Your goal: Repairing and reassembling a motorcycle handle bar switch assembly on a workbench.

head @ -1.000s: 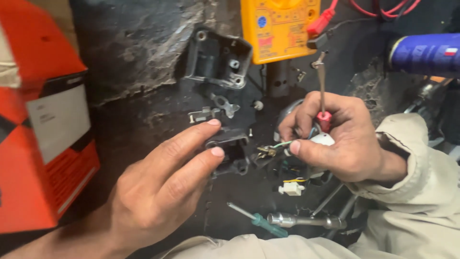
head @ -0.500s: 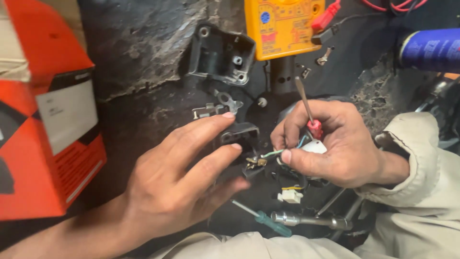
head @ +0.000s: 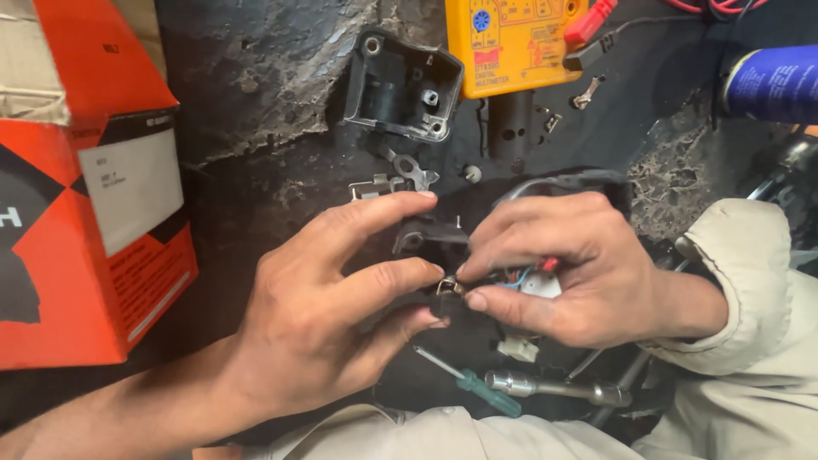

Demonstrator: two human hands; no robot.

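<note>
My left hand (head: pixel 332 315) and my right hand (head: pixel 558 268) meet over a small black plastic part (head: pixel 426 238) on a dark work surface. Left thumb and fingers pinch that black part from the left. Between the fingertips of both hands sits a small brass metal terminal (head: pixel 449 288). My right hand also holds a red-handled screwdriver (head: pixel 548 265), mostly hidden in the fist, along with blue and white wires (head: pixel 520 279). Just above the hands lies an open black housing shell (head: pixel 400 85).
An orange cardboard box (head: pixel 85 196) stands at the left. A yellow multimeter (head: pixel 511 38) with a red lead lies at the top. A blue cylinder (head: pixel 771 83) is top right. A green-handled screwdriver (head: pixel 477 390) and a metal socket tool (head: pixel 554 388) lie below the hands. Small metal clips (head: pixel 409 175) sit near the shell.
My right hand has lowered the screwdriver from upright into the fist and closed in on the left hand. Both hands' fingertips now meet at the brass terminal.
</note>
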